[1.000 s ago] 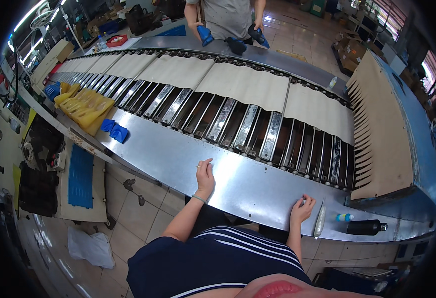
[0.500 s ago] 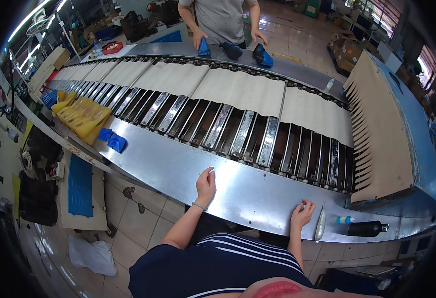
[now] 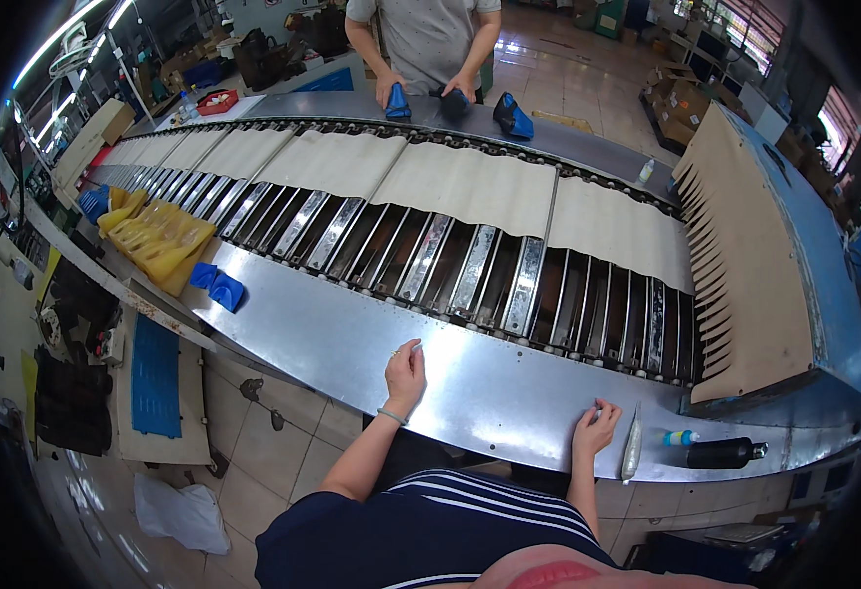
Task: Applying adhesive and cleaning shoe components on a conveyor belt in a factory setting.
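Note:
My left hand (image 3: 406,375) is over the near edge of the bare metal table (image 3: 332,346), its fingers curled together. Whether anything small is pinched at the fingertips I cannot make out. Further right, my right hand (image 3: 597,428) rests at the same edge with fingers bent in; what they hold, if anything, is hidden. Just right of it lies a slim pale tube-like pouch (image 3: 631,447). Beyond that are a small bottle with a blue and yellow-green label (image 3: 681,438) and a black flask (image 3: 723,453) on its side.
A slatted conveyor (image 3: 474,270) with cream cloth (image 3: 469,191) runs behind the table into a fringed, blue-sided housing (image 3: 754,255) at right. Blue pieces (image 3: 218,287) and yellow moulded sheets (image 3: 160,236) lie left. Across stands a person (image 3: 430,44) touching blue-and-black items (image 3: 398,101).
The person across has brought a hand from the right onto the middle dark item. My own hands have hardly moved; the view has shifted slightly.

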### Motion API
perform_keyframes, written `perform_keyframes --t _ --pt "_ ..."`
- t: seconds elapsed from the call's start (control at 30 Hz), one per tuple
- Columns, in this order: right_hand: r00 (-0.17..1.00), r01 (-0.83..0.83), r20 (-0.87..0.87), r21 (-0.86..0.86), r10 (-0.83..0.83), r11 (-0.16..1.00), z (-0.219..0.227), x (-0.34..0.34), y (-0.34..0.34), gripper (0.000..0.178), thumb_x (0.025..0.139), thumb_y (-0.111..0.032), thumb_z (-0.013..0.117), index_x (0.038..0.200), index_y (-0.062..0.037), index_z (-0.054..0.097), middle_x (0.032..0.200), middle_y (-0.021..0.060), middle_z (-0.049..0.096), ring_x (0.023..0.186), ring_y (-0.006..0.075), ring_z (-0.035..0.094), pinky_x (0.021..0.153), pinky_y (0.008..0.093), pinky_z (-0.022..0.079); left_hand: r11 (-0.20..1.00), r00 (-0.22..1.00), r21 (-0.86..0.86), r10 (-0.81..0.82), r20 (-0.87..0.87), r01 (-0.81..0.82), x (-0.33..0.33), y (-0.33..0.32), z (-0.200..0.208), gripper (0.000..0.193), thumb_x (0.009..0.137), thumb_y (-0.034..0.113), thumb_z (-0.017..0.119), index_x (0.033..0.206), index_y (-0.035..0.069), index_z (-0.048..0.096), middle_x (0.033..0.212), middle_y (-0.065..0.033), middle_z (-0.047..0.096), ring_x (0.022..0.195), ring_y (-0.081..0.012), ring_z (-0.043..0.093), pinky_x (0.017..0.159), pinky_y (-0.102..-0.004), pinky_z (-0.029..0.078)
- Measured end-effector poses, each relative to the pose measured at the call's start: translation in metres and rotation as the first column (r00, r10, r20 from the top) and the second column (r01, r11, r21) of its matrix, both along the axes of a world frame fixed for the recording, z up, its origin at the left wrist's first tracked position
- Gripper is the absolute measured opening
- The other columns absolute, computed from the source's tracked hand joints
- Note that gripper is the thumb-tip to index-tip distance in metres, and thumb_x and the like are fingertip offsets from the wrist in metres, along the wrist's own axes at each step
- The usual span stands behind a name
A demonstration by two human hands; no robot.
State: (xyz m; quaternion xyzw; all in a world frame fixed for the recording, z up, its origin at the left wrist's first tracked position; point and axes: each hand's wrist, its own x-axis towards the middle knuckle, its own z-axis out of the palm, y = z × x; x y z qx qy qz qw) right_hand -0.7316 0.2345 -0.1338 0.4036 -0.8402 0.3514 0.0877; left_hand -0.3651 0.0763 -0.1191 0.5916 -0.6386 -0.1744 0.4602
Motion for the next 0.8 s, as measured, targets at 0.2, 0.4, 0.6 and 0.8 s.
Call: perform_keyframes --t 0.2,0.4,0.6,0.8 --pt "1.000 -0.012 -0.018 -0.020 0.012 1.000 0.001 0.003 0.001 0.020 0.087 -0.008 0.060 0.107 -0.0069 0.063 0.112 0.0148 0.055 0.097 0.0369 0.062 0.079 0.0460 0.051 1.000 1.000 -0.002 -0.009 0.006 0.009 0.002 -0.001 -0.002 0.021 0.093 0.011 0.061 0.113 0.006 0.067 0.076 -0.0109 0.064 0.070 -0.0281 0.061 0.066 -0.0418 0.049" --pt "1.000 -0.003 -0.003 -0.025 0.003 1.000 0.000 0.004 0.002 0.020 0.086 -0.007 0.061 0.106 -0.0067 0.064 0.110 0.0142 0.055 0.095 0.0361 0.062 0.079 0.0451 0.051 1.000 1.000 -0.003 -0.009 0.017 0.009 0.005 -0.002 -0.005 0.023 0.093 0.012 0.061 0.114 0.006 0.067 0.076 -0.0106 0.064 0.067 -0.0263 0.060 0.064 -0.0404 0.048" --pt "1.000 0.012 -0.023 -0.032 -0.013 0.999 0.007 0.008 0.001 0.020 0.085 -0.007 0.062 0.105 -0.0069 0.065 0.109 0.0143 0.056 0.093 0.0353 0.063 0.078 0.0444 0.051 0.999 1.000 0.042 -0.008 -0.011 0.009 0.001 0.000 -0.001 0.024 0.093 0.012 0.062 0.115 0.005 0.066 0.075 -0.0087 0.063 0.066 -0.0237 0.059 0.063 -0.0390 0.048" --pt "0.999 0.033 0.012 -0.047 -0.033 0.998 0.009 0.008 0.002 0.020 0.085 -0.008 0.062 0.105 -0.0079 0.065 0.108 0.0145 0.056 0.091 0.0359 0.063 0.078 0.0450 0.051 0.999 0.999 -0.019 -0.031 -0.006 0.031 0.001 -0.005 -0.013 0.024 0.093 0.010 0.062 0.116 0.004 0.066 0.078 -0.0089 0.062 0.067 -0.0226 0.057 0.064 -0.0370 0.047"
